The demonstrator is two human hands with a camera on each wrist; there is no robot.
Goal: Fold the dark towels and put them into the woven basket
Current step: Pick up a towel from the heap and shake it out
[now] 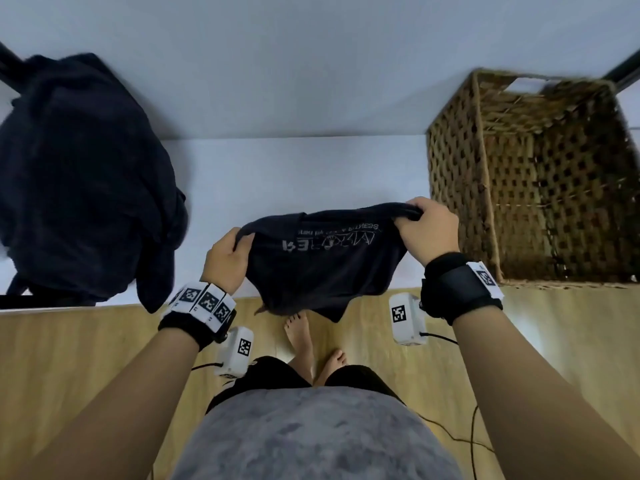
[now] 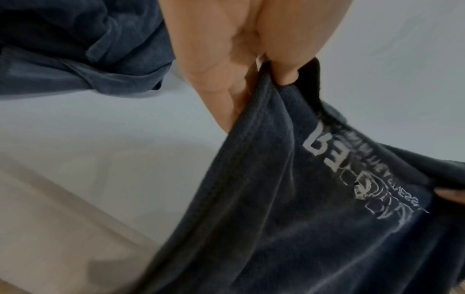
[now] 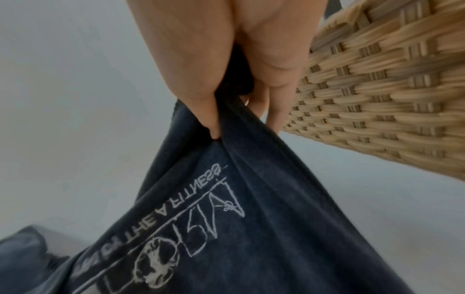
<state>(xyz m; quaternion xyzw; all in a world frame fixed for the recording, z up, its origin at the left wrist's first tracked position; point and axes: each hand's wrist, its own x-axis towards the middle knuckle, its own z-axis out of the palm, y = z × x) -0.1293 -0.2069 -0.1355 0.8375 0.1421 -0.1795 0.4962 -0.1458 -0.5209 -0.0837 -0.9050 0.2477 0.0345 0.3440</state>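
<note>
At the table's left end, a heap of dark towels lies unfolded, one flap hanging over the near edge, so most of the work is left. Your left hand is closed on one top corner of the towel with white lettering; in the left wrist view the thumb and fingers pinch the hem. That towel hangs spread between your hands at the near edge, its lower part drooping below the tabletop, and looks to be at most at its first fold. Your right hand is clenched on the bunched opposite corner, close beside the basket wall. At the table's right end the woven basket stands open; what shows of its inside holds no towel, so nothing appears stowed yet.
</note>
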